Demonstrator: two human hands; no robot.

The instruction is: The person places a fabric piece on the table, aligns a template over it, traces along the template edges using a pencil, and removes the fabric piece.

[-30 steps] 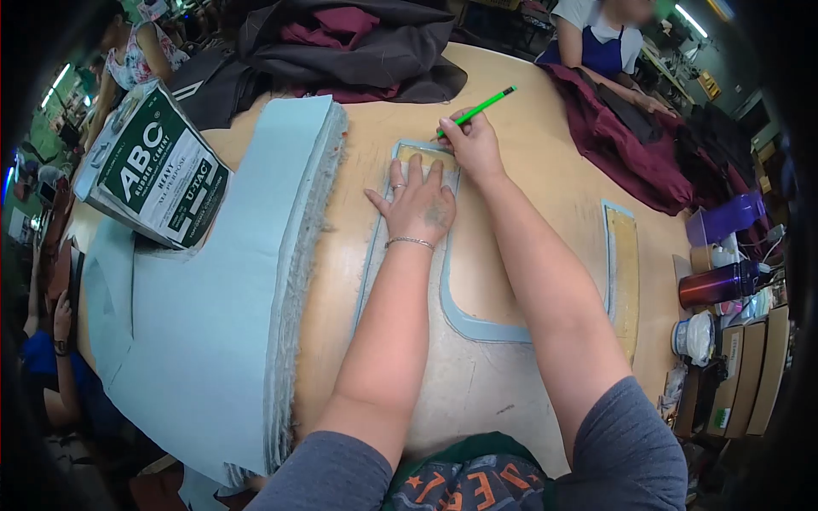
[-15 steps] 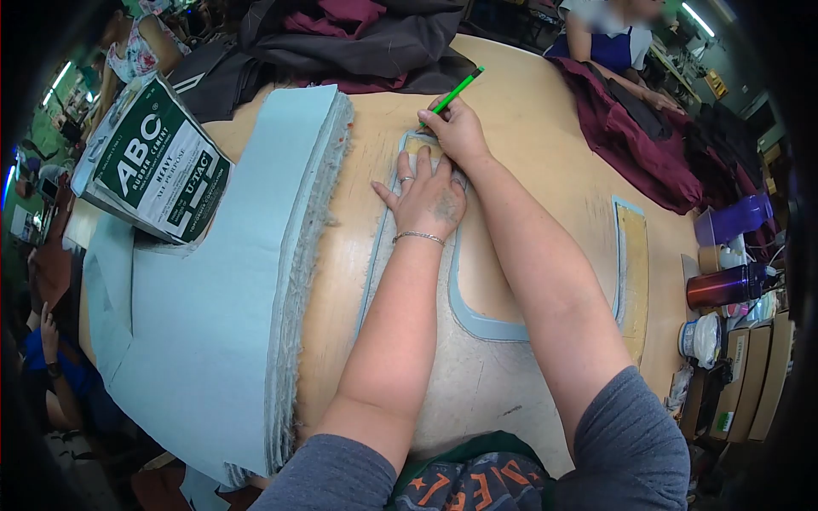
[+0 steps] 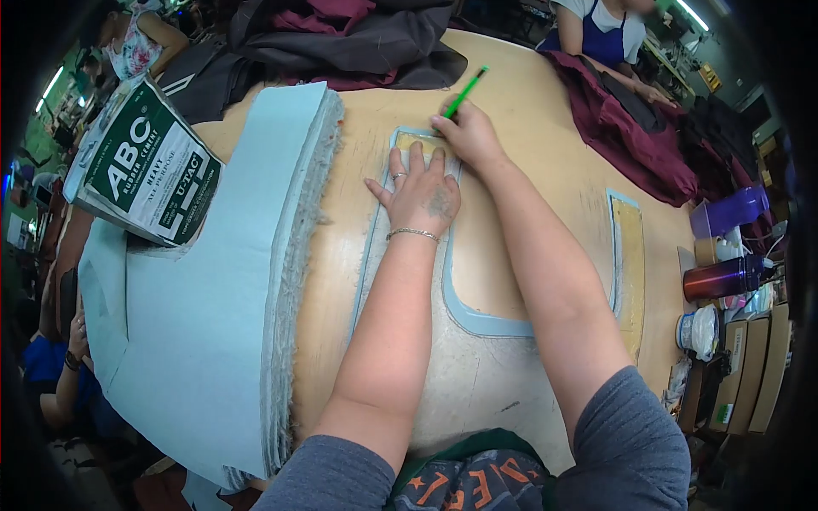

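Note:
My left hand [image 3: 423, 189] lies flat with its fingers spread on one arm of a grey U-shaped template [image 3: 486, 379]. Yellowish strips [image 3: 629, 264] cover the template's ends. A light blue sheet [image 3: 486, 324] shows as a narrow border around the template's edge. In my right hand [image 3: 474, 140] is a green pencil [image 3: 469, 87], pinched near its lower end at the far right corner of that arm. The pencil's tip is hidden by the fingers.
Left of the template lies a thick stack of light blue sheets [image 3: 204, 298], with a rubber cement can [image 3: 149, 166] on it. Dark and maroon fabric [image 3: 341, 43] is heaped at the back. A tumbler [image 3: 720, 279] and a white tub [image 3: 699, 332] stand at right. Other people sit beyond the table.
My right hand has moved right with the pencil, from the middle of the template arm's far end to its right corner. My left hand stays pressed on the template. The view has shifted slightly.

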